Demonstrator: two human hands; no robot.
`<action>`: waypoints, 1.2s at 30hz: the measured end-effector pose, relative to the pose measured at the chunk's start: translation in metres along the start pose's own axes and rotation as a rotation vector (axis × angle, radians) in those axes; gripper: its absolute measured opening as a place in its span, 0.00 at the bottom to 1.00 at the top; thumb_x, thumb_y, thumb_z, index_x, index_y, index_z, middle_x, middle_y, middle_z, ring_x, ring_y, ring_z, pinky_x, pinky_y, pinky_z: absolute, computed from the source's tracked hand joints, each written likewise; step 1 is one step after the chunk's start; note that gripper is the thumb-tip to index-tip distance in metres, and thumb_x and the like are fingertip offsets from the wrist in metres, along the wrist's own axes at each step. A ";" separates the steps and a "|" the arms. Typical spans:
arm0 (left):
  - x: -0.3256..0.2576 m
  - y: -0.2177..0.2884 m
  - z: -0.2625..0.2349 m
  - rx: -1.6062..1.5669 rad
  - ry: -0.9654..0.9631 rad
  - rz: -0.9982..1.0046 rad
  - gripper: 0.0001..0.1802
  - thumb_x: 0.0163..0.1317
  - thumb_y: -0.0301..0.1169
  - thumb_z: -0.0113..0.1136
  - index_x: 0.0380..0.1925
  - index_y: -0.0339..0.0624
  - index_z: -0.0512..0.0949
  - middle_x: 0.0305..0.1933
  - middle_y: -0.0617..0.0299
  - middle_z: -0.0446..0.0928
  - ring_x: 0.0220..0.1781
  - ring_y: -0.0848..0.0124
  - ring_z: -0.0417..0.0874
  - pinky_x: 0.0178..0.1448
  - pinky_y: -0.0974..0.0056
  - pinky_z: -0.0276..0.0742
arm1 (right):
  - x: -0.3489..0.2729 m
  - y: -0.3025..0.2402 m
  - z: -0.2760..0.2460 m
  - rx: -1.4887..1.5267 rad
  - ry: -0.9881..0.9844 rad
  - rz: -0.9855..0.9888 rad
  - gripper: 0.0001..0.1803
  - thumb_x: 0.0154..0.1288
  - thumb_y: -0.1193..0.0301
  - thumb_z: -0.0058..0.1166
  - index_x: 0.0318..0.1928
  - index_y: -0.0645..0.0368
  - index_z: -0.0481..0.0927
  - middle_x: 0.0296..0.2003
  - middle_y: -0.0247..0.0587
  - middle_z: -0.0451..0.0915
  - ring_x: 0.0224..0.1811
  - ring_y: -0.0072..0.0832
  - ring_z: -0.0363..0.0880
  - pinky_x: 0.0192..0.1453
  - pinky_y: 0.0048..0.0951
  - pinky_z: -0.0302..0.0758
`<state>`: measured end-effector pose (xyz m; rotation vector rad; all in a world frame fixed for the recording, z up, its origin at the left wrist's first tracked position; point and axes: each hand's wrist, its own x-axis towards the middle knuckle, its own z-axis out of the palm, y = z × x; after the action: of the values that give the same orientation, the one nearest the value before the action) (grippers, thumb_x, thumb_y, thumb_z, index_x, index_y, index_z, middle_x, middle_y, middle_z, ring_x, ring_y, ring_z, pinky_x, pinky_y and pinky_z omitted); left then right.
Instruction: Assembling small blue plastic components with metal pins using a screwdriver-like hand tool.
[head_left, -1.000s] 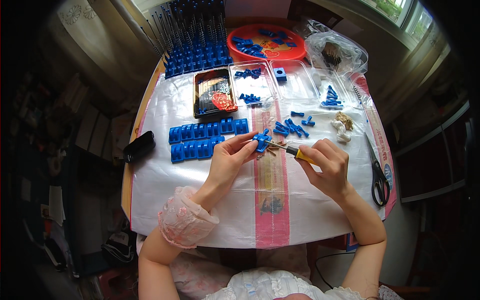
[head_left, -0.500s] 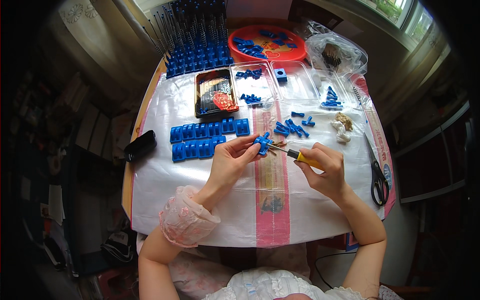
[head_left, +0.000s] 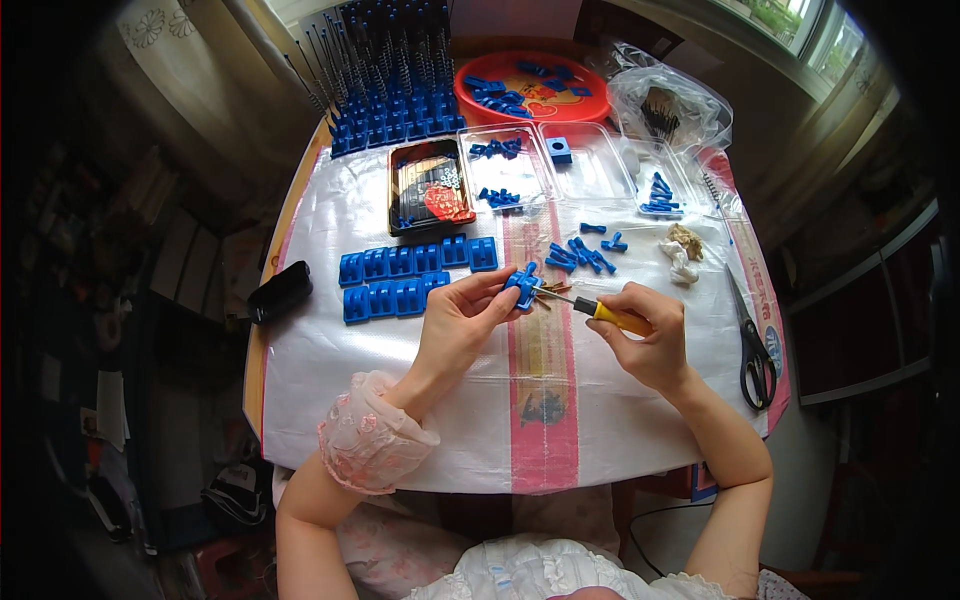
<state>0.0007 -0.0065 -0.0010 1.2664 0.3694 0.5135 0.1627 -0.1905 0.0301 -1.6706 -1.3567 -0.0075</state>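
You are holding a small blue part (head_left: 522, 285) in your left hand (head_left: 462, 322), pinched at the fingertips just above the surface (head_left: 330, 370), over the pink stripe (head_left: 545, 400) that runs down the white cover. That grip is clamped on the part. Your right hand (head_left: 650, 335) is closed around the yellow handle of a screwdriver (head_left: 590, 308), and its tip is meeting the part's right side.

Judging by the layout, you are partway through. Two rows of finished-looking blue blocks (head_left: 410, 280) are lying side by side to the left of your hands, and a large batch of similar pieces with upright rods (head_left: 385, 80) is standing at the far edge. Still waiting are the loose blue bits (head_left: 580, 255) just beyond your hands, more in the clear trays (head_left: 500, 170) and in the red bowl (head_left: 530, 90). So a fair share appears done and a fair share appears left; the exact count is too small to tell.

The screwdriver's long axis is lying nearly level, running from your right hand leftward and slightly away from you, tip pointing at the part. The part itself is too small to read its long axis surely.

Scissors (head_left: 755, 350) are resting well off to the right.
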 end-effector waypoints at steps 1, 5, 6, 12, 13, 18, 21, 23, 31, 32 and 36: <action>0.000 0.000 0.000 0.003 0.001 0.002 0.19 0.68 0.23 0.62 0.58 0.31 0.77 0.47 0.53 0.85 0.46 0.70 0.87 0.52 0.68 0.86 | 0.000 0.000 0.000 0.006 -0.001 0.010 0.10 0.50 0.80 0.72 0.33 0.67 0.82 0.26 0.44 0.82 0.26 0.32 0.83 0.30 0.27 0.75; 0.004 -0.005 -0.002 0.034 0.007 0.007 0.18 0.68 0.25 0.62 0.58 0.32 0.78 0.48 0.51 0.85 0.47 0.69 0.88 0.54 0.66 0.86 | 0.000 0.005 0.003 0.005 0.000 0.024 0.10 0.51 0.79 0.72 0.34 0.66 0.83 0.27 0.45 0.84 0.27 0.31 0.84 0.31 0.26 0.77; 0.005 -0.006 -0.003 0.041 0.012 0.002 0.18 0.68 0.25 0.62 0.57 0.32 0.78 0.49 0.51 0.85 0.47 0.69 0.88 0.54 0.66 0.86 | -0.001 0.008 0.004 0.002 -0.003 0.025 0.10 0.51 0.79 0.72 0.34 0.66 0.83 0.28 0.45 0.84 0.27 0.31 0.85 0.31 0.26 0.77; 0.005 -0.005 0.000 0.073 0.025 0.051 0.22 0.68 0.24 0.61 0.61 0.32 0.74 0.47 0.52 0.84 0.45 0.70 0.87 0.49 0.69 0.86 | -0.002 0.011 0.008 -0.024 -0.017 0.026 0.10 0.54 0.77 0.71 0.35 0.66 0.83 0.28 0.45 0.85 0.28 0.29 0.85 0.32 0.25 0.77; 0.005 -0.005 0.001 0.077 0.027 0.065 0.23 0.68 0.24 0.61 0.62 0.32 0.73 0.47 0.53 0.84 0.45 0.70 0.87 0.49 0.69 0.86 | -0.001 0.011 0.008 -0.032 -0.045 0.044 0.10 0.55 0.78 0.70 0.36 0.67 0.83 0.29 0.45 0.85 0.29 0.27 0.85 0.32 0.23 0.77; 0.004 -0.005 0.001 0.096 0.020 0.078 0.26 0.67 0.23 0.61 0.65 0.35 0.70 0.46 0.54 0.83 0.46 0.69 0.87 0.50 0.70 0.85 | 0.001 0.010 -0.003 -0.110 -0.055 0.030 0.08 0.58 0.74 0.70 0.34 0.64 0.83 0.26 0.44 0.84 0.23 0.29 0.83 0.27 0.25 0.72; 0.003 -0.004 0.002 0.186 -0.030 0.089 0.27 0.66 0.22 0.62 0.65 0.37 0.71 0.46 0.56 0.83 0.45 0.70 0.87 0.49 0.69 0.85 | 0.002 0.009 -0.009 -0.065 0.028 0.038 0.07 0.61 0.75 0.67 0.35 0.63 0.81 0.26 0.43 0.84 0.24 0.24 0.82 0.26 0.24 0.71; -0.001 -0.002 0.005 0.276 -0.098 0.138 0.27 0.66 0.21 0.62 0.66 0.40 0.71 0.46 0.58 0.83 0.45 0.71 0.87 0.49 0.69 0.84 | -0.001 0.012 -0.008 0.034 0.086 0.120 0.06 0.64 0.75 0.65 0.36 0.63 0.79 0.28 0.42 0.85 0.27 0.20 0.82 0.28 0.22 0.70; -0.010 0.007 0.017 0.386 -0.325 0.147 0.25 0.60 0.19 0.66 0.58 0.47 0.76 0.47 0.60 0.83 0.48 0.72 0.86 0.53 0.68 0.85 | -0.005 0.003 0.014 0.392 -0.059 0.168 0.14 0.67 0.84 0.57 0.49 0.64 0.68 0.45 0.47 0.83 0.43 0.25 0.85 0.43 0.24 0.81; -0.010 0.009 0.018 0.381 -0.341 0.152 0.23 0.59 0.18 0.67 0.55 0.45 0.76 0.48 0.60 0.82 0.48 0.71 0.86 0.53 0.67 0.86 | -0.004 0.000 0.015 0.414 -0.077 0.126 0.16 0.64 0.86 0.59 0.48 0.65 0.70 0.47 0.47 0.82 0.42 0.23 0.85 0.40 0.20 0.80; -0.012 0.009 0.018 0.338 -0.365 0.102 0.25 0.60 0.18 0.66 0.58 0.43 0.76 0.48 0.59 0.82 0.48 0.70 0.86 0.51 0.66 0.87 | -0.005 -0.002 0.014 0.378 -0.123 0.138 0.15 0.58 0.87 0.64 0.45 0.65 0.77 0.45 0.42 0.82 0.38 0.22 0.84 0.36 0.20 0.78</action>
<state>-0.0010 -0.0261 0.0127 1.6786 0.0846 0.3018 0.1522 -0.1852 0.0210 -1.4559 -1.2392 0.4136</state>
